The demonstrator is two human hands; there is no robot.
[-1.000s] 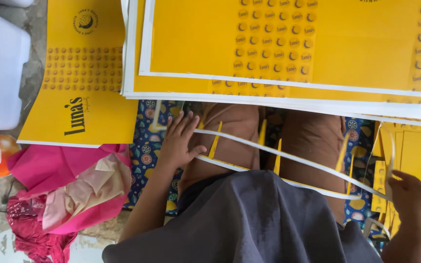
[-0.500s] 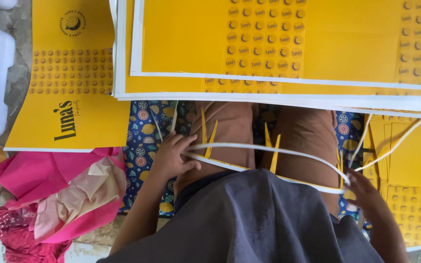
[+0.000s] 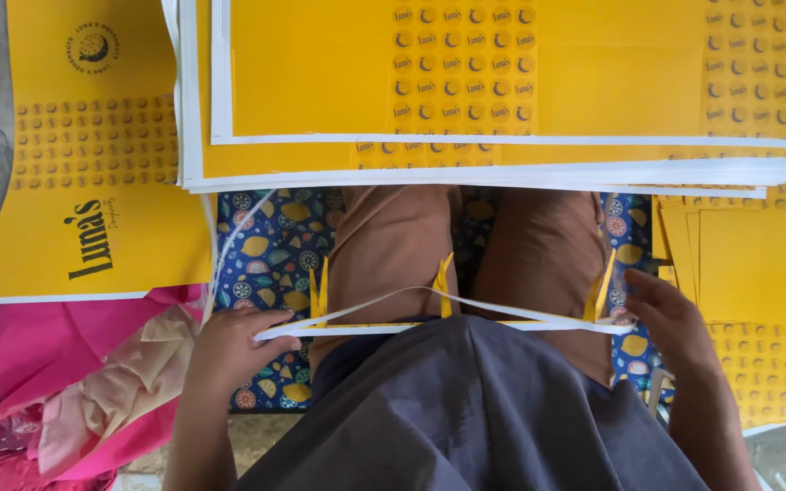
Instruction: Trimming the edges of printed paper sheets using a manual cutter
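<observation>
Long thin white and yellow paper strips lie across my lap, over my brown trousers. My left hand pinches their left ends near my left thigh. Their right ends are gripped by my right hand at my right thigh. The strips run almost straight between both hands, with a few short yellow offcuts sticking up from them. A stack of large yellow printed sheets with white margins lies just beyond my knees.
A yellow printed sheet lies to the left and more yellow sheets to the right. Pink and beige crumpled cloth sits at lower left. A blue patterned mat with lemon prints is under my legs.
Both hands have drawn down and inward toward my lap. The strips, earlier slanted and spread apart, now lie gathered in a nearly level line across my thighs.
</observation>
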